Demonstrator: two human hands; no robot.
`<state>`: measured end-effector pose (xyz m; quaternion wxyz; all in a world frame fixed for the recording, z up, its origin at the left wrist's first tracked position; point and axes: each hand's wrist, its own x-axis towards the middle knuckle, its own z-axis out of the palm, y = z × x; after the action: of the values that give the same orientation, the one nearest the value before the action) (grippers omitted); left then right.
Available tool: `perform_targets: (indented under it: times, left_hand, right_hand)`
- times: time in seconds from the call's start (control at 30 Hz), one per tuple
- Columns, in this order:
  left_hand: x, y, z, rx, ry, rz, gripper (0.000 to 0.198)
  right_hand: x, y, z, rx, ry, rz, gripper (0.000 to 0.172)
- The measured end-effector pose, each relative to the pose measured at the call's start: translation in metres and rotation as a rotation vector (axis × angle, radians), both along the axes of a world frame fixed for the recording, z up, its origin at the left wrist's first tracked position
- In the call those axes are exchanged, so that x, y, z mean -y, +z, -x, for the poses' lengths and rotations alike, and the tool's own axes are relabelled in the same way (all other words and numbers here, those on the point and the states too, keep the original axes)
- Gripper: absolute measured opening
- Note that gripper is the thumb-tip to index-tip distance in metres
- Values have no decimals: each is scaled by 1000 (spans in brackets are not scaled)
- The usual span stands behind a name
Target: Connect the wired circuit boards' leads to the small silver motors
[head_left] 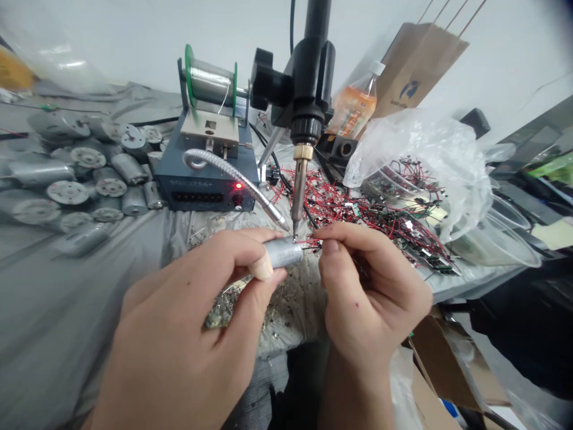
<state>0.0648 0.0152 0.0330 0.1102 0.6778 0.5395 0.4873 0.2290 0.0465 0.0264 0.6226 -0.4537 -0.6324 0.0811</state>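
At the far left, a grey sheet [58, 304] covers the surface, and a crowd of silver motors [76, 173] lies on it, most with their round end plates facing up or toward the camera. Beyond them stands a blue soldering station [201, 191] with a lit red lamp, and a green-flanged solder spool [208, 83] is mounted on top. A flexible metal nozzle [233, 176] curves from the station down toward the work, its end just beside the soldering iron.

The left hand [192, 304] is closed around a silver motor [282, 252], gripping it between thumb and fingers and holding it level above a scattered heap of metal scraps [290, 304]. The soldering iron [299, 185] stands upright in a black clamp [308, 77], and its tip comes down to the motor's end. The right hand [371, 292] is closed in a pinch, with thumb and forefinger holding a thin red wire [311, 243] at that same end.

Further right, a tangle of red-wired small boards [362, 212] spreads across the surface, partly beneath a crumpled plastic bag [425, 167]. Behind it stand an orange drink bottle [353, 107] and a brown paper bag [412, 71]. A clear plastic tub [496, 239] sits at the right, with a cardboard box [443, 370] below the surface's edge.
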Motion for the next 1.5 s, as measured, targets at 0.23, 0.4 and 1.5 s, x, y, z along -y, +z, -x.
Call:
perform_targets:
  times: [0.23, 0.4, 1.5]
  left_hand:
    - [0, -1, 2, -2, -6, -16, 23]
    - [0, 0, 1, -11, -8, -16, 20]
    - [-3, 0, -4, -40, -80, 12, 16]
  right_hand:
    - [0, 1, -1, 30, -1, -13, 19]
    - [0, 0, -1, 15, 0, -10, 18]
    - [-1, 2, 0, 29, 44, -3, 20]
